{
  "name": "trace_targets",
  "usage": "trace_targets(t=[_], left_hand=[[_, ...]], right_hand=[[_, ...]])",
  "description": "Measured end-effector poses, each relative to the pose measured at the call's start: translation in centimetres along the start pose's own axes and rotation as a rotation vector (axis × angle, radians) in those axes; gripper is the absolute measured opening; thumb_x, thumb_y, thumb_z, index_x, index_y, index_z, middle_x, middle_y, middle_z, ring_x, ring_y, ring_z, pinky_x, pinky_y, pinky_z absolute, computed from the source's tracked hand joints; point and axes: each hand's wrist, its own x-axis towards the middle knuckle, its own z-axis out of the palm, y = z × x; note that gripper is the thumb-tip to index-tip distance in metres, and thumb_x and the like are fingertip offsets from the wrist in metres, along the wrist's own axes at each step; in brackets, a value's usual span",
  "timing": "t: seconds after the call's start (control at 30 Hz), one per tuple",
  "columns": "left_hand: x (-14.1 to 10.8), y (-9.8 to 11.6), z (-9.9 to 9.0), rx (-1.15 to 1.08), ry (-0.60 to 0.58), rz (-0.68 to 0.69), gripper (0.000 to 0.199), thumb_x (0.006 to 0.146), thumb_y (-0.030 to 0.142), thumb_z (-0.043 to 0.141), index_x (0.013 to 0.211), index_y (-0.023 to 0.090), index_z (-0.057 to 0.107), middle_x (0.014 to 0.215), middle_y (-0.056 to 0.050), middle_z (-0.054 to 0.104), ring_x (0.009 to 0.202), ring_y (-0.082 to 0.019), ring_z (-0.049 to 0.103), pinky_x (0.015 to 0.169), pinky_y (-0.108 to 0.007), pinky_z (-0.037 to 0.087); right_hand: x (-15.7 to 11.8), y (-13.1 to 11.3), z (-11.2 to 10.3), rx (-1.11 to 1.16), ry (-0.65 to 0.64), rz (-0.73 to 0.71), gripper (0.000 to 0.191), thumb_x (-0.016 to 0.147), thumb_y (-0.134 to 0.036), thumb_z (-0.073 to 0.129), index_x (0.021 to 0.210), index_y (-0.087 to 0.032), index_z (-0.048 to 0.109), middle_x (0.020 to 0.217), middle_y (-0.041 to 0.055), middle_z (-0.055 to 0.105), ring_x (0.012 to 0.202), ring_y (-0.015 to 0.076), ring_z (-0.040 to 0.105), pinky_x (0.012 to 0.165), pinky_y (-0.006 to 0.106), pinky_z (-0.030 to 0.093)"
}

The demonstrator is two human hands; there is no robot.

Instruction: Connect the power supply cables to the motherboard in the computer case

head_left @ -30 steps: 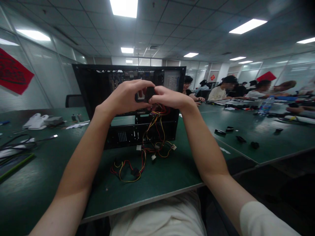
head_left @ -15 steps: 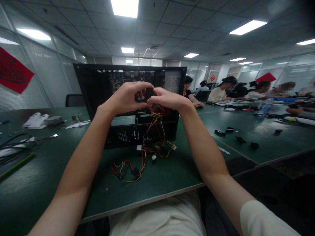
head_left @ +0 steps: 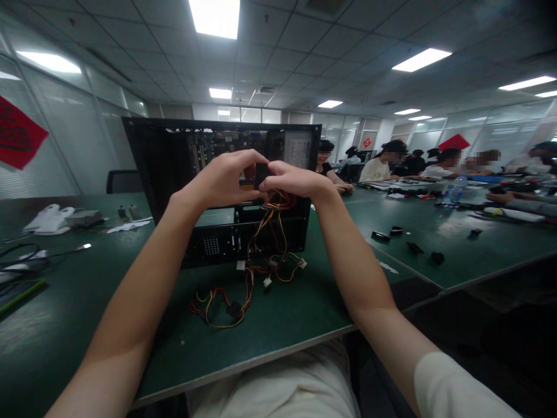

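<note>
A black computer case [head_left: 214, 121] stands on the table with its open side facing me. In front of it, my left hand [head_left: 220, 181] curves its fingers and thumb round a small dark piece [head_left: 262, 172] whose kind I cannot make out. My right hand [head_left: 298, 179] pinches the same piece from the right, thumb on its near side. Red, yellow and black power cables [head_left: 265, 223] hang below the right hand. Their ends lie on the table, with a white connector [head_left: 267, 282] and a black connector [head_left: 235, 309]. The motherboard [head_left: 228, 142] shows partly behind my hands.
The green table [head_left: 209, 354] carries a white object [head_left: 50, 219] and a grey block [head_left: 86, 218] at left, beside cables [head_left: 17, 255]. Small black parts [head_left: 415, 248] and a plastic bottle [head_left: 453, 191] lie or stand at right. Several people sit beyond.
The view has shifted slightly, so the case and table appear a little lower and further left. Both hands stay together at the dark piece, with hardly any change in grip.
</note>
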Motion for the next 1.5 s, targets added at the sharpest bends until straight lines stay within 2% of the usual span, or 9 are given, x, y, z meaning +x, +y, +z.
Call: trace_targets(t=[0.17, 0.33, 0.53, 0.6, 0.77, 0.97, 1.1, 1.33, 1.5], left_hand=[[-0.1, 0.0, -0.3, 0.192, -0.054, -0.043, 0.047, 0.084, 0.045, 0.078, 0.123, 0.020, 0.071, 0.114, -0.012, 0.077, 0.099, -0.030, 0.074, 0.080, -0.039, 0.056], [0.1, -0.4, -0.1, 0.336, -0.070, -0.040, 0.041, 0.084, 0.040, 0.076, 0.119, 0.019, 0.072, 0.115, -0.013, 0.076, 0.104, -0.033, 0.073, 0.085, -0.042, 0.057], [-0.1, -0.5, 0.8, 0.236, -0.134, -0.073, 0.038, 0.087, 0.040, 0.077, 0.118, 0.019, 0.068, 0.118, -0.014, 0.075, 0.103, -0.031, 0.073, 0.080, -0.039, 0.056], [-0.3, -0.8, 1.1, 0.189, -0.160, -0.090, 0.039, 0.087, 0.039, 0.079, 0.119, 0.019, 0.067, 0.120, -0.014, 0.075, 0.104, -0.030, 0.073, 0.080, -0.037, 0.055], [-1.2, -2.8, 1.7, 0.116, -0.141, -0.109, 0.047, 0.088, 0.045, 0.082, 0.125, 0.020, 0.067, 0.123, -0.015, 0.075, 0.110, -0.031, 0.073, 0.085, -0.039, 0.056], [-2.2, -4.8, 1.2, 0.165, -0.146, -0.152, 0.055, 0.092, 0.054, 0.079, 0.135, 0.021, 0.072, 0.127, -0.016, 0.077, 0.112, -0.032, 0.074, 0.092, -0.040, 0.058], [-2.2, -4.8, 0.9, 0.326, -0.262, -0.217, 0.051, 0.094, 0.046, 0.077, 0.138, 0.020, 0.075, 0.136, -0.015, 0.076, 0.119, -0.034, 0.074, 0.100, -0.043, 0.059], [-2.0, -4.8, 2.9, 0.435, -0.395, -0.340, 0.036, 0.104, 0.035, 0.064, 0.134, 0.019, 0.079, 0.130, -0.016, 0.080, 0.119, -0.037, 0.077, 0.098, -0.046, 0.061], [-2.2, -5.0, 4.8, 0.457, -0.460, -0.399, 0.038, 0.109, 0.034, 0.053, 0.133, 0.021, 0.080, 0.128, -0.019, 0.080, 0.120, -0.041, 0.076, 0.097, -0.049, 0.060]], right_hand=[[1.1, 0.4, 1.0, -0.011, -0.033, -0.015, 0.004, 0.089, -0.019, 0.067, 0.086, -0.017, 0.064, 0.077, 0.0018, 0.068, 0.069, 0.0142, 0.064, 0.061, 0.023, 0.054], [2.0, 0.2, 1.7, -0.140, 0.031, -0.029, 0.015, 0.096, -0.020, 0.063, 0.081, -0.018, 0.062, 0.068, 0.0001, 0.062, 0.061, 0.0128, 0.057, 0.055, 0.022, 0.047], [1.6, 1.3, 0.3, -0.293, -0.066, -0.012, 0.039, 0.106, -0.046, 0.063, 0.079, -0.017, 0.064, 0.067, 0.0006, 0.063, 0.060, 0.0126, 0.054, 0.053, 0.023, 0.041], [1.5, 1.9, -0.6, -0.309, -0.030, -0.046, 0.041, 0.107, -0.048, 0.060, 0.080, -0.018, 0.064, 0.069, -0.0001, 0.062, 0.062, 0.0125, 0.054, 0.056, 0.023, 0.042], [1.8, 3.3, -1.3, -0.321, 0.171, -0.156, 0.009, 0.099, -0.027, 0.065, 0.097, -0.019, 0.066, 0.085, 0.0015, 0.070, 0.075, 0.0157, 0.062, 0.068, 0.025, 0.049], [3.6, 4.9, 0.6, -0.424, 0.253, -0.368, 0.048, 0.089, -0.028, 0.082, 0.131, -0.018, 0.062, 0.117, 0.0106, 0.072, 0.100, 0.0224, 0.068, 0.088, 0.034, 0.055], [5.0, 6.1, 1.8, -0.638, 0.360, -0.541, 0.038, 0.095, -0.024, 0.075, 0.133, -0.022, 0.072, 0.138, 0.0131, 0.063, 0.126, 0.0287, 0.061, 0.107, 0.044, 0.052], [4.8, 5.5, 3.5, -0.965, 0.355, -0.305, 0.036, 0.100, -0.015, 0.061, 0.132, -0.017, 0.076, 0.134, 0.0166, 0.068, 0.126, 0.0333, 0.061, 0.093, 0.041, 0.054], [5.2, 6.6, 4.3, -0.966, 0.300, -0.106, 0.034, 0.103, -0.018, 0.058, 0.130, -0.014, 0.078, 0.132, 0.0171, 0.070, 0.115, 0.0304, 0.069, 0.090, 0.037, 0.052]])
